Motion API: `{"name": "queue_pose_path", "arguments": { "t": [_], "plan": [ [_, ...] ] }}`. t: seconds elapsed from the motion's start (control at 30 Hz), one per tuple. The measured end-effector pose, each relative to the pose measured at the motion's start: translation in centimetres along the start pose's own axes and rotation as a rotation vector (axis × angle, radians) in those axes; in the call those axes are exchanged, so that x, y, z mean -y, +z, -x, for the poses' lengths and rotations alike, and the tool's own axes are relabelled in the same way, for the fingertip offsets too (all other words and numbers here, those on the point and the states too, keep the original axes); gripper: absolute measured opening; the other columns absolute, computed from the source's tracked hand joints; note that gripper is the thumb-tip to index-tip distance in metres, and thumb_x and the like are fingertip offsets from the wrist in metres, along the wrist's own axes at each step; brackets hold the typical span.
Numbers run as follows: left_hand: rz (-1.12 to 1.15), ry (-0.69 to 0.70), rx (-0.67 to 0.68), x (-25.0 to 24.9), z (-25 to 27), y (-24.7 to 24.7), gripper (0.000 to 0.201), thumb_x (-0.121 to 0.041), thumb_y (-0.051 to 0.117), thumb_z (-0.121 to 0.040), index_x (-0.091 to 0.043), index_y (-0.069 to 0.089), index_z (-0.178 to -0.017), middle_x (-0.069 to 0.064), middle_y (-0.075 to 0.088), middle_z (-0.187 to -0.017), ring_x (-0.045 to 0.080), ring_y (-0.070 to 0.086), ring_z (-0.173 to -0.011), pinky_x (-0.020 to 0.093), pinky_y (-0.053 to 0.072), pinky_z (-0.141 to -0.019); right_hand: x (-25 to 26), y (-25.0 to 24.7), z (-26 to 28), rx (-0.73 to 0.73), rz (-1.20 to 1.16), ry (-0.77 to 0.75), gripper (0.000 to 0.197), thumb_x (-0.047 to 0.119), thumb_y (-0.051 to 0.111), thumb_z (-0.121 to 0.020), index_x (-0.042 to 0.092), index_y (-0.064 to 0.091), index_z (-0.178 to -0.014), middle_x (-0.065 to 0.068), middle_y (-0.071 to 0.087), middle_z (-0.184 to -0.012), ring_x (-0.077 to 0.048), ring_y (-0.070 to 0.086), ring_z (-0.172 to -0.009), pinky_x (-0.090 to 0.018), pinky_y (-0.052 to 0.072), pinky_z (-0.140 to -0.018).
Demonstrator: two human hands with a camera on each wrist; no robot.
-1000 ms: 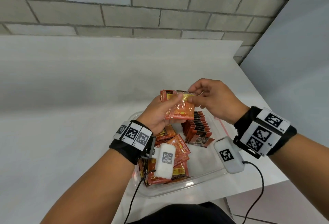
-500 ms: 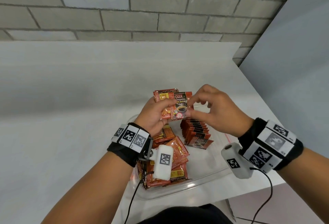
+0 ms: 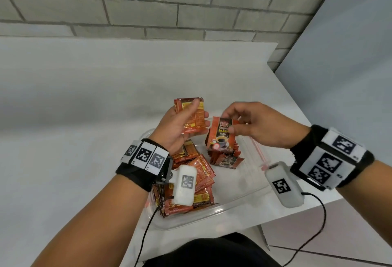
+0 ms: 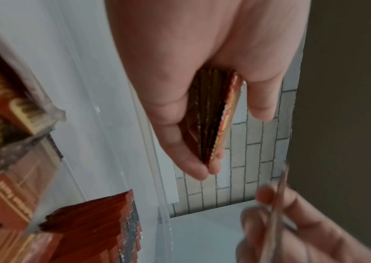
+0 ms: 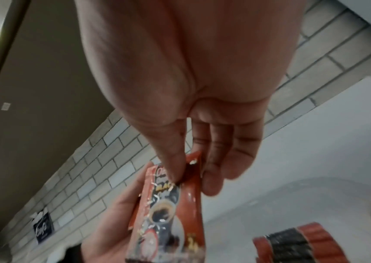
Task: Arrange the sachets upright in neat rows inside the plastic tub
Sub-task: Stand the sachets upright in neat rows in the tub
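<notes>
The right hand (image 3: 261, 126) pinches a single sachet (image 3: 221, 134) by its top edge between thumb and fingers, front face toward the camera, just above the standing row (image 3: 224, 154) in the plastic tub (image 3: 244, 194). The left hand (image 3: 180, 126) holds a small stack of sachets (image 3: 192, 116) upright, thumb across the back and fingers curled round the far side, raised over the tub's far left corner. The likeliest slip, as I judge it, is at the row itself: the sachets there lean toward the person like tilted cards, with the nearest one lying almost flat, so pressing a new one against the leaning end could tip the row over or make it slide on the smooth floor of the tub. A thin, slippery packet held only by its top edge may also twist on the way down and land crooked or back to front. The stack in the left hand, gripped loosely, could fan out and drop pieces. As for contents, the clear tub sits near the corner of the white table (image 3: 84, 118); on its left side lies a loose heap of sachets (image 3: 197, 179), flat and overlapping, partly hidden under the left wrist, while the short row stands toward the middle and the right part of the floor is bare.
</notes>
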State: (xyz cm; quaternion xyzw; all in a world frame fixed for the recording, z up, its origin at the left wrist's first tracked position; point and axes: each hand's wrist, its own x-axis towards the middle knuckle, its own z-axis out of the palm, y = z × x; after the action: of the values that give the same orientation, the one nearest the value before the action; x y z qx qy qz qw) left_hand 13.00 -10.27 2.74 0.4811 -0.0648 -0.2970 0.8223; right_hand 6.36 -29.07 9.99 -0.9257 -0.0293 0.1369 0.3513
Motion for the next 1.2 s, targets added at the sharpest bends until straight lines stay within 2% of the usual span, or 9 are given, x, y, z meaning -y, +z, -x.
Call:
{"name": "queue_pose_path", "arguments": {
  "t": [0.07,0.2,0.3,0.37,0.53,0.67,0.83,0.97,1.2],
  "plan": [
    [0.013,0.002,-0.008,0.0,-0.1,-0.2,0.041,-0.036,0.061,-0.075,-0.008,0.06,-0.105,0.008,0.07,-0.081,0.021,0.069,-0.071,0.033,0.058,-0.065,-0.8,0.5,1.2,0.038,0.112,0.047,0.013,0.016,0.067,-0.086,0.026,0.062,-0.094,0.002,0.067,-0.094,-0.019,0.064,-0.079,-0.035,0.053,-0.075],
    [0.008,-0.009,-0.006,0.0,-0.1,-0.2,0.043,-0.037,0.063,-0.074,-0.009,0.059,-0.107,0.01,0.07,-0.085,0.023,0.069,-0.072,0.034,0.058,-0.066,-2.0,2.4,2.5,0.082,0.387,0.075,0.004,0.017,0.062,-0.088,0.02,0.059,-0.089,0.005,0.064,-0.086,-0.008,0.057,-0.068,-0.015,0.047,-0.059],
    [0.002,-0.012,-0.001,0.0,-0.1,-0.3,0.042,-0.036,0.063,-0.075,-0.009,0.059,-0.106,0.01,0.07,-0.086,0.023,0.068,-0.073,0.034,0.058,-0.067,-2.7,3.5,2.5,0.122,0.515,0.108,0.006,0.019,0.059,-0.087,0.022,0.057,-0.083,0.003,0.063,-0.084,-0.014,0.054,-0.091,-0.031,0.048,-0.072],
    [-0.008,-0.014,-0.002,0.0,-0.1,-0.3,0.042,-0.036,0.064,-0.075,-0.009,0.059,-0.106,0.01,0.07,-0.086,0.023,0.069,-0.074,0.034,0.058,-0.067,-3.0,4.1,2.3,0.149,0.576,0.131,0.003,0.018,0.057,-0.085,0.021,0.058,-0.084,0.001,0.063,-0.083,-0.017,0.049,-0.098,-0.034,0.049,-0.071],
    [-0.02,-0.017,-0.006,0.1,-0.1,-0.3,0.04,-0.035,0.065,-0.073,-0.01,0.06,-0.104,0.009,0.071,-0.087,0.023,0.069,-0.074,0.034,0.058,-0.066,-3.0,4.7,1.7,0.227,0.691,0.164,0.026,0.016,0.054,-0.086,0.027,0.042,-0.065,0.002,0.054,-0.079,-0.016,0.045,-0.072,-0.025,0.035,-0.054],
    [-0.012,-0.015,-0.003,0.0,-0.1,-0.3,0.037,-0.033,0.065,-0.072,-0.011,0.061,-0.103,0.009,0.071,-0.085,0.022,0.069,-0.073,0.033,0.058,-0.064,-3.0,4.7,1.4,0.235,0.754,0.156,0.036,0.018,0.055,-0.087,0.028,0.033,-0.059,0.003,0.049,-0.075,-0.016,0.041,-0.072,-0.022,0.03,-0.05],
    [-0.006,-0.018,-0.004,0.0,0.0,-0.3,0.034,-0.03,0.065,-0.073,-0.01,0.061,-0.101,0.009,0.071,-0.084,0.022,0.069,-0.072,0.033,0.058,-0.064,-2.9,4.9,1.3,0.256,0.805,0.159,0.036,0.02,0.058,-0.087,0.027,0.035,-0.061,0.003,0.052,-0.078,-0.016,0.043,-0.07,-0.022,0.03,-0.05],
    [-0.012,-0.015,0.0,0.0,0.0,-0.2,0.034,-0.03,0.065,-0.073,-0.01,0.062,-0.102,0.008,0.071,-0.083,0.022,0.069,-0.072,0.034,0.058,-0.065,-2.4,5.2,1.3,0.252,0.913,0.13,0.014,0.019,0.053,-0.09,0.02,0.044,-0.079,-0.003,0.06,-0.092,-0.022,0.048,-0.073,-0.027,0.037,-0.06],
    [-0.013,-0.02,-0.004,0.0,0.0,-0.2,0.026,-0.026,0.063,-0.08,-0.01,0.062,-0.1,0.008,0.071,-0.083,0.022,0.069,-0.072,0.033,0.057,-0.063,-2.2,5.7,0.9,0.21,0.99,0.076,0.011,0.013,0.044,-0.094,0.018,0.048,-0.085,-0.003,0.062,-0.099,-0.023,0.051,-0.075,-0.027,0.028,-0.064]
  ]
}}
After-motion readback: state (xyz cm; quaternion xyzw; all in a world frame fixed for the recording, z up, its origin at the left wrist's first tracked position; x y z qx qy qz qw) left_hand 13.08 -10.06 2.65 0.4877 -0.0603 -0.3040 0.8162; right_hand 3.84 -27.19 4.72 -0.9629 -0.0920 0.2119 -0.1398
